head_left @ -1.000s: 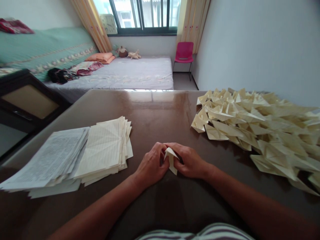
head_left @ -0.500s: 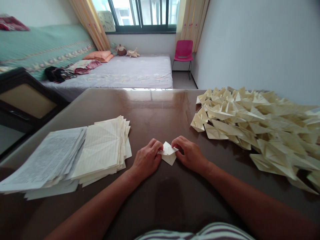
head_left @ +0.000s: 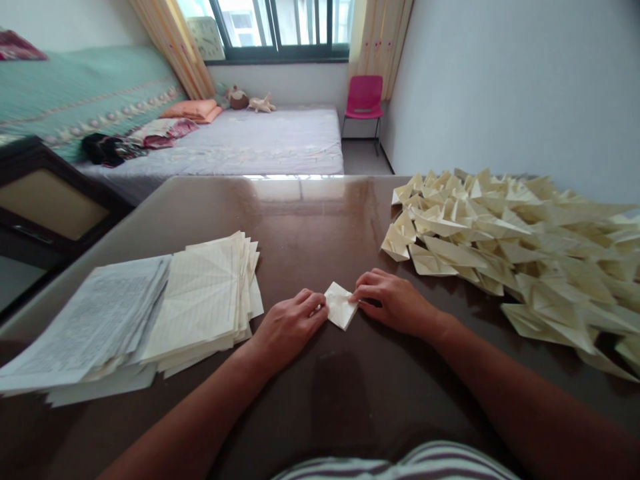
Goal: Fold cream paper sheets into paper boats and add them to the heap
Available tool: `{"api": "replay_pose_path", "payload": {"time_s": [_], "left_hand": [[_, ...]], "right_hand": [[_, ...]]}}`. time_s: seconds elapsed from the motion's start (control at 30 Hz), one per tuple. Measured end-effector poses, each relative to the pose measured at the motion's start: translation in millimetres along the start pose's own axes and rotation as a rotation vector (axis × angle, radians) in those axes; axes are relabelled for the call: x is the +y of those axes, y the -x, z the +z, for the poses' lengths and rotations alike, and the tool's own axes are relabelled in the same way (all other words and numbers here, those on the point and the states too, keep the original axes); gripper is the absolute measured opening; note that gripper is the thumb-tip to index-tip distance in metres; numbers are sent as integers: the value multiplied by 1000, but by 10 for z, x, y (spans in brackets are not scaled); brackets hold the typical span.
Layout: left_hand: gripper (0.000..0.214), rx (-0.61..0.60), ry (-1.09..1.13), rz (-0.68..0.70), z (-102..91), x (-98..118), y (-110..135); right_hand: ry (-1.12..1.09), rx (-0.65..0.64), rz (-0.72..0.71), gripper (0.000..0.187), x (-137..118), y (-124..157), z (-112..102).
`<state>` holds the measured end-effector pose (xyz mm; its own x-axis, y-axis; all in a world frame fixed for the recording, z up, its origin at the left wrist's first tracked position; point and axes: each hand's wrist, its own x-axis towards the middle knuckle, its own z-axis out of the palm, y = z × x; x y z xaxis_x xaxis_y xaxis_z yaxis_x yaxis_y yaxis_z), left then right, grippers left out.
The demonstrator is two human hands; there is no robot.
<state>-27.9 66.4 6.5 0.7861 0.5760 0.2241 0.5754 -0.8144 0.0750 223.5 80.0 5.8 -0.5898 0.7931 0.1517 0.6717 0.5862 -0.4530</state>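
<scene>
A small folded square of cream paper lies flat on the dark brown table in front of me. My left hand presses its left corner with curled fingertips. My right hand holds the right corner, fingers bent and pinched on the edge. To the left lies a stack of lined and printed sheets. On the right spreads a big heap of folded paper boats.
Beyond the table's far edge are a bed with a grey cover, a pink chair by the window, and a dark cabinet at the left. A white wall runs along the right side.
The folded paper was upright between my hands a second ago; it now lies flat on the table. Both hands moved apart to its left and right corners.
</scene>
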Motion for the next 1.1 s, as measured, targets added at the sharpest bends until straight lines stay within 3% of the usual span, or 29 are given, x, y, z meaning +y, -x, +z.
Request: {"api": "replay_pose_path", "payload": {"time_s": [0.2,0.37,0.5,0.63,0.9,1.0,1.1], "left_hand": [[24,68,11,98,41,-3,7],[26,65,5,101,79,-8,6],[25,60,-2,87,83,-2,5],[26,65,8,99,78,-6,7],[26,44,27,73,54,0,-3],[24,27,21,60,48,-5,2],[21,19,15,48,49,-10,10]], "right_hand": [[32,-10,-4,22,4,5,-31],[48,72,-31,35,-108,-5,23],[115,-53,-181,54,-216,33,161],[173,-116,-186,78,-213,93,266],[149,-125,-178,75,-188,103,250],[17,-129,-174,78,-122,69,164],[-143,-46,-162,74,-16,28,88]]}}
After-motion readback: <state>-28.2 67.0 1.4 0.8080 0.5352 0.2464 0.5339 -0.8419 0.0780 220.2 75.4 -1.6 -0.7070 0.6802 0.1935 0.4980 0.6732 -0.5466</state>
